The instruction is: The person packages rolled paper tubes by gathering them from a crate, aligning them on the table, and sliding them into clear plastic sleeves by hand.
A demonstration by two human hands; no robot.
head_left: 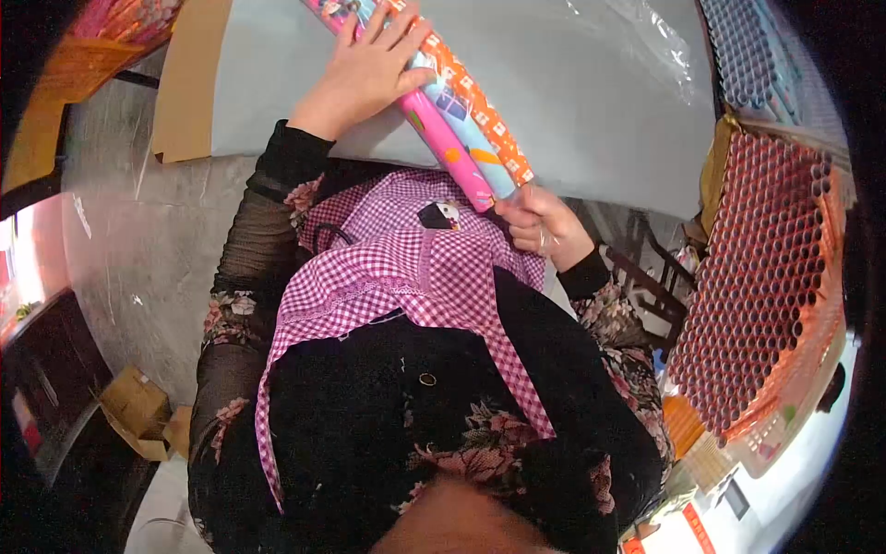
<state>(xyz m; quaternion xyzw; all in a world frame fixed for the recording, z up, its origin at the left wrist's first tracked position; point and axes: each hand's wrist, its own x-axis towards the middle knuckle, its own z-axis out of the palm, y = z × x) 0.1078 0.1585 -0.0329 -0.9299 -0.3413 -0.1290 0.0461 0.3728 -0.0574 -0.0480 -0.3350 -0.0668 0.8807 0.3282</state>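
Several rolls of printed wrapping paper, pink, light blue and orange, lie side by side as one bundle (pixel 452 115) slanting across the grey table (pixel 600 120). My left hand (pixel 374 69) rests flat on the upper part of the bundle, fingers spread. At the bundle's lower end, over the table's near edge, my right hand (pixel 543 224) is closed, its fingers pinched on what looks like clear film by the roll ends. The film is thin and hard to make out.
Clear plastic film (pixel 660 42) lies at the table's far right. A large stack of red-orange tubes (pixel 761 286) stands at right, blue tubes (pixel 752 60) behind it. Cardboard (pixel 189 83) borders the table's left edge. An open carton (pixel 137 406) sits at lower left.
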